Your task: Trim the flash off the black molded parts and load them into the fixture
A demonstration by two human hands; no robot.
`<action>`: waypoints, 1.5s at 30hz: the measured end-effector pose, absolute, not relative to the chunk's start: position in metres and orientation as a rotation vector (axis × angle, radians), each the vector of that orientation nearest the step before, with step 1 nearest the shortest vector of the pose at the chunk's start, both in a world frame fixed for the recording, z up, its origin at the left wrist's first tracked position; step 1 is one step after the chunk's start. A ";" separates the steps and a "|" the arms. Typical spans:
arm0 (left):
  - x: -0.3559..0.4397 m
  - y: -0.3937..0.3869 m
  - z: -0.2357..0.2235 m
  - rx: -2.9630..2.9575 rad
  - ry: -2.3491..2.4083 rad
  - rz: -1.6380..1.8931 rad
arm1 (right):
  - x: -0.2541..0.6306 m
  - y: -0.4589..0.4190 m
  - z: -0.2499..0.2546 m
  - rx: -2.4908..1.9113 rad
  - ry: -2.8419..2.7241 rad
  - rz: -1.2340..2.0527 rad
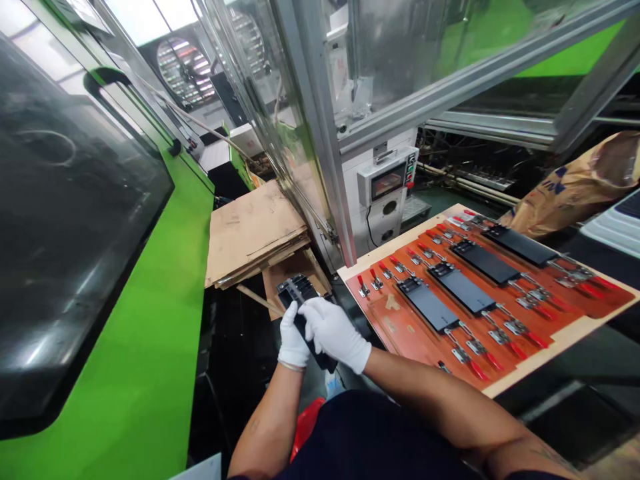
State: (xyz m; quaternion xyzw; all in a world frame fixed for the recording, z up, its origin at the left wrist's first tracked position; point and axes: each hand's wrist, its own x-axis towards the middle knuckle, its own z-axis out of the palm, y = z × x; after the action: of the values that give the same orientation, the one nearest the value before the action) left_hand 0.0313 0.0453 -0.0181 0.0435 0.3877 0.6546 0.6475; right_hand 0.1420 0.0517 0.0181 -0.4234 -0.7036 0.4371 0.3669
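Both of my hands wear white gloves and meet on a long black plastic part (319,360) in front of my body. Its upper end shows ribs and small raised details. My left hand (293,339) wraps round its left side, thumb up along the edge. Across its upper face lies my right hand (336,331), fingers curled; whether they also pinch something small is hidden. To the right, several similar flat black parts (427,304) lie in rows on an orange fixture board (375,320), between red-handled toggle clamps (470,363).
A green machine (150,320) with a dark window stands at left. Stacked cardboard sheets (255,230) lie ahead. A metal-framed clear guard (320,133) rises in the middle, beside a control box (387,180). A brown paper sack (580,180) is at far right.
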 end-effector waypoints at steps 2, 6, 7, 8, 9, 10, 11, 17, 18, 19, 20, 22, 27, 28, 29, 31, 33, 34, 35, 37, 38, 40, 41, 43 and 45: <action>0.032 0.044 -0.017 0.065 0.818 1.425 | 0.149 0.058 0.020 -1.327 -1.930 0.929; 0.029 0.037 -0.020 0.146 0.643 1.306 | 0.160 0.075 0.018 -1.699 -2.308 0.556; 0.027 0.036 -0.021 0.173 0.607 1.291 | 0.161 0.076 0.017 -1.737 -2.334 0.516; 0.025 0.036 -0.022 0.189 0.585 1.286 | 0.161 0.076 0.018 -1.751 -2.337 0.485; 0.023 0.036 -0.022 0.194 0.574 1.290 | 0.160 0.075 0.018 -1.726 -2.337 0.458; 0.021 0.036 -0.023 0.195 0.570 1.297 | 0.160 0.073 0.019 -1.665 -2.344 0.435; 0.020 0.037 -0.023 0.192 0.569 1.301 | 0.159 0.071 0.020 -1.592 -2.361 0.423; 0.019 0.039 -0.021 0.217 0.505 1.279 | 0.160 0.067 0.022 -1.662 -2.346 0.371; 0.019 0.040 -0.022 0.219 0.494 1.286 | 0.160 0.067 0.021 -1.610 -2.335 0.347; 0.020 0.041 -0.023 0.221 0.484 1.287 | 0.160 0.066 0.020 -1.531 -2.333 0.326; 0.021 0.042 -0.025 0.225 0.476 1.281 | 0.160 0.066 0.018 -1.473 -2.332 0.311; 0.023 0.044 -0.029 0.245 0.463 1.248 | 0.160 0.066 0.016 -1.497 -2.330 0.306; 0.033 0.047 -0.030 0.265 0.401 1.243 | 0.162 0.070 0.012 -1.587 -2.307 0.265; 0.035 0.047 -0.029 0.262 0.391 1.254 | 0.163 0.071 0.011 -1.555 -2.316 0.251; 0.037 0.047 -0.027 0.255 0.395 1.258 | 0.164 0.072 0.009 -1.557 -2.326 0.252; 0.040 0.045 -0.024 0.224 0.454 1.251 | 0.165 0.075 0.006 -1.625 -2.325 0.270; 0.044 0.042 -0.021 0.169 0.551 1.269 | 0.167 0.078 0.002 -1.625 -2.313 0.252; 0.045 0.041 -0.019 0.142 0.595 1.296 | 0.167 0.079 0.000 -1.580 -2.312 0.226; 0.047 0.040 -0.017 0.117 0.627 1.326 | 0.167 0.080 -0.002 -1.535 -2.304 0.201; 0.051 0.040 -0.012 0.077 0.655 1.369 | 0.167 0.081 -0.006 -1.543 -2.295 0.206; 0.052 0.040 -0.009 0.064 0.665 1.374 | 0.167 0.080 -0.007 -1.586 -2.296 0.226; 0.054 0.040 -0.004 0.045 0.685 1.358 | 0.166 0.079 -0.010 -1.643 -2.294 0.215; 0.055 0.041 -0.002 0.043 0.695 1.357 | 0.164 0.078 -0.011 -1.620 -2.299 0.185; 0.053 0.041 -0.001 0.056 0.692 1.380 | 0.162 0.077 -0.013 -1.493 -2.307 0.112; 0.049 0.040 -0.002 0.087 0.661 1.360 | 0.160 0.077 -0.012 -1.448 -2.295 0.120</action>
State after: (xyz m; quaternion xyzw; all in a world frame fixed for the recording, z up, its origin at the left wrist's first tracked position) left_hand 0.0490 0.0401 -0.0024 0.0392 0.3000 0.6167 0.7267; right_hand 0.1603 0.0770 -0.0122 -0.5210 -0.8259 0.0432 0.2112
